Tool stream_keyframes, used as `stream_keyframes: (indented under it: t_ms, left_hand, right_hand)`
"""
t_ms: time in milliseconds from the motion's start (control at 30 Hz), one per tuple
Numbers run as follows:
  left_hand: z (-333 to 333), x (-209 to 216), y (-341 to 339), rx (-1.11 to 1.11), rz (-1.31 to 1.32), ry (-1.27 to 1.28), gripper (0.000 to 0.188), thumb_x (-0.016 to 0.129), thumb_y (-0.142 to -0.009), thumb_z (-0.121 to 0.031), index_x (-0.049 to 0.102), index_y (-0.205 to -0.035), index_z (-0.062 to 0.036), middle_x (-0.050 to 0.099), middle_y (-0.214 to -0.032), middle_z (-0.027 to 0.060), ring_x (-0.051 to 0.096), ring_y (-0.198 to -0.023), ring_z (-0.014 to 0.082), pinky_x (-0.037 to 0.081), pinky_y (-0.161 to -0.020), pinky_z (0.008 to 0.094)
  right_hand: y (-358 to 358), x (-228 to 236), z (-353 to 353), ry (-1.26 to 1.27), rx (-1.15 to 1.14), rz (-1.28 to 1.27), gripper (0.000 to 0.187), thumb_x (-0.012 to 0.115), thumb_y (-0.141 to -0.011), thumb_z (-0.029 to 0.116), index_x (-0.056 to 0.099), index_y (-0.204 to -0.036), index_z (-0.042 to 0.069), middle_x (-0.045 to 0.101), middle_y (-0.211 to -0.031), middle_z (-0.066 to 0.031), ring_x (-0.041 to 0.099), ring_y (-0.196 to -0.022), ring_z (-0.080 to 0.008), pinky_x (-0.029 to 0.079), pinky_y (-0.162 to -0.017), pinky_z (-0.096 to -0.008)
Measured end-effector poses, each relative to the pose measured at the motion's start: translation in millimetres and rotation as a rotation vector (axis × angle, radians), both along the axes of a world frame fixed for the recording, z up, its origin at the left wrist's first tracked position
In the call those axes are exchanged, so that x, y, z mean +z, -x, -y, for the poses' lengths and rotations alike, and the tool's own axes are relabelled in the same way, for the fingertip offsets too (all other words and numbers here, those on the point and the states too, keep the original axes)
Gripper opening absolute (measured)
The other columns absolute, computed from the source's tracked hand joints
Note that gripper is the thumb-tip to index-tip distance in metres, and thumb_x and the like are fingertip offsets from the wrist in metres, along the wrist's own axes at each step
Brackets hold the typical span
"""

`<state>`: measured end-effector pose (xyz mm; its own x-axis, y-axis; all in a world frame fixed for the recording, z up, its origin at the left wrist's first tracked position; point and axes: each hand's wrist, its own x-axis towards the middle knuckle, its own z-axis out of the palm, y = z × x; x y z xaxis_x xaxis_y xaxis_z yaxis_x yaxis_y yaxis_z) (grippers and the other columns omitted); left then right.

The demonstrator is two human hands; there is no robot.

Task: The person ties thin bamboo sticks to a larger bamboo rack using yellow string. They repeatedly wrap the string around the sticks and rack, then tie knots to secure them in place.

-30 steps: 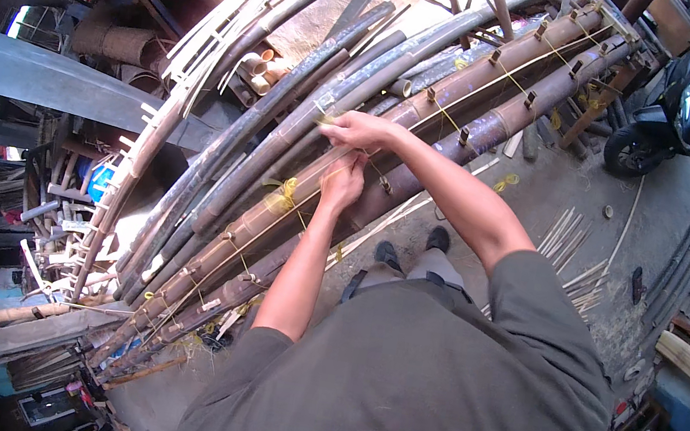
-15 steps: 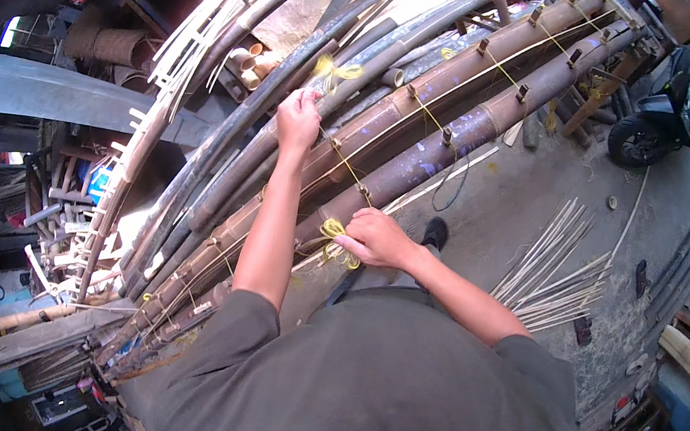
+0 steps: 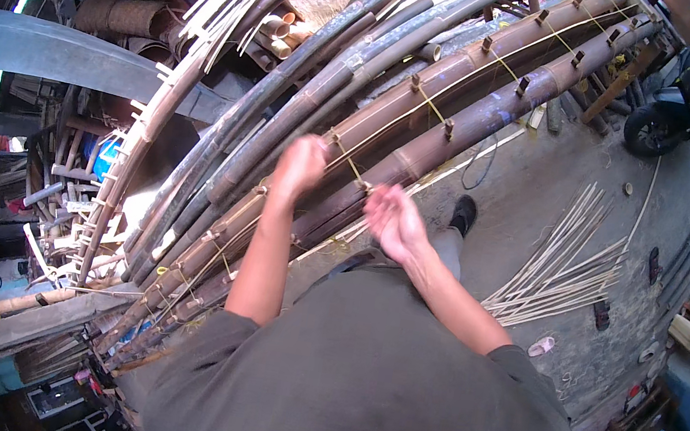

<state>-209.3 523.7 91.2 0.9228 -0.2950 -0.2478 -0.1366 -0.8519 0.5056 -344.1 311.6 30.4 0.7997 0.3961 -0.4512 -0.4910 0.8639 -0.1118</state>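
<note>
- My left grip (image 3: 301,163): curled, blurred; I can't tell its hold.
- My right grip (image 3: 395,221): fingers loosely apart, palm showing.
- Yellow cord (image 3: 352,163) spans pegged bamboo poles (image 3: 486,109) between both grips.

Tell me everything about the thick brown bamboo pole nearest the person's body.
The thick brown bamboo pole looks round, with joint rings and violet smudges. It runs slantwise toward the picture's upper right, beside a similar brown pole. Short dark pegs stand along it; thin yellow cord reaches some. The bare right hand is close; contact is unclear.
</note>
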Motion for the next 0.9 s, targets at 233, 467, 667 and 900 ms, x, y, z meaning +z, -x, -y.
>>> stream_keyframes:
  t_ms: [233,467,667,900]
  left_hand:
    - [-4,-128,39,0.222,0.649,0.469,0.033,0.06,-0.09,-0.029,0.06,-0.11,-0.0035,0.066,-0.1,0.0202,0.063,-0.097,0.0363,0.047,-0.086,0.0461]
    - [27,-22,45,0.198,0.11,0.246,0.028,0.05,-0.096,-0.034,0.065,-0.106,-0.0115,0.065,-0.097,0.0229,0.062,-0.094,0.0417,0.047,-0.078,0.0489]
    - [26,-28,51,0.359,0.131,0.165,0.033,0.049,-0.095,-0.042,0.067,-0.102,-0.0147,0.066,-0.082,0.0178,0.064,-0.079,0.0382,0.048,-0.069,0.0458]
    - [48,24,-3,0.372,0.101,0.749,0.026,0.05,-0.099,-0.019,0.066,-0.092,0.0005,0.062,-0.07,0.0028,0.053,-0.061,0.0055,0.043,-0.058,0.0228]
  right_hand:
    - [-92,131,-109,1.208,0.339,1.146,0.039,0.041,-0.101,0.032,0.064,-0.09,0.003,0.063,-0.09,-0.0102,0.061,-0.089,-0.0236,0.048,-0.082,-0.0342]
    - [-186,91,-53,0.905,0.748,1.006,0.05,0.052,-0.096,0.048,0.069,-0.097,0.001,0.067,-0.084,-0.0088,0.059,-0.078,-0.0173,0.047,-0.083,-0.034]
    - [-47,106,4,1.056,1.092,1.546,0.038,0.054,-0.094,0.031,0.063,-0.075,0.0,0.062,-0.067,-0.0186,0.062,-0.065,-0.0262,0.049,-0.069,-0.04]
    - [-13,21,-10,1.443,0.714,1.344,0.036,0.051,-0.088,0.03,0.062,-0.068,0.002,0.059,-0.067,-0.0238,0.06,-0.066,-0.0429,0.047,-0.064,-0.0512]
